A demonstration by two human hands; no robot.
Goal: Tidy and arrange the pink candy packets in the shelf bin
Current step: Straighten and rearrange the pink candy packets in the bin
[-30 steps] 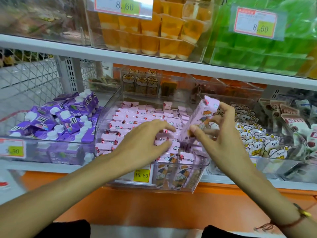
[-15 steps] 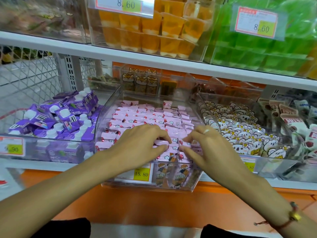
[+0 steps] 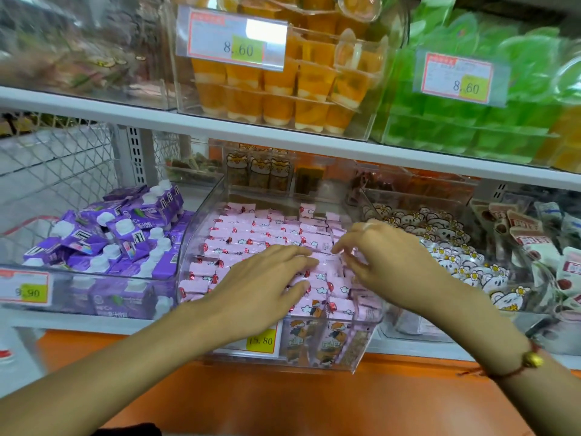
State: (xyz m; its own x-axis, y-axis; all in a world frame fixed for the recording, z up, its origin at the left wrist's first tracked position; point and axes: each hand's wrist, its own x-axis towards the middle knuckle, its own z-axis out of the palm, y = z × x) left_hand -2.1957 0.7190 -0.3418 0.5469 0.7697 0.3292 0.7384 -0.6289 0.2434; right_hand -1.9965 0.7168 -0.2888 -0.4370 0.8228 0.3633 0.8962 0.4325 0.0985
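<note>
Right hand [image 3: 390, 262] had dropped the raised packet, fingers loosely curled, gripping nothing; flat-fingered left hand [image 3: 267, 278] beside it pressed the rectangular pink foil candy packets [image 3: 251, 234] level in the clear plastic shelf bin [image 3: 201, 209], so tidying looked nearly finished.

bright, even shop light; glare on the price tag [image 3: 232, 38]; top-left corner blurred, edges bowed.

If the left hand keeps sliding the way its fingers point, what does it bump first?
Probably the right hand, close ahead of the left hand over the pink candy packets; depth is unclear.
</note>
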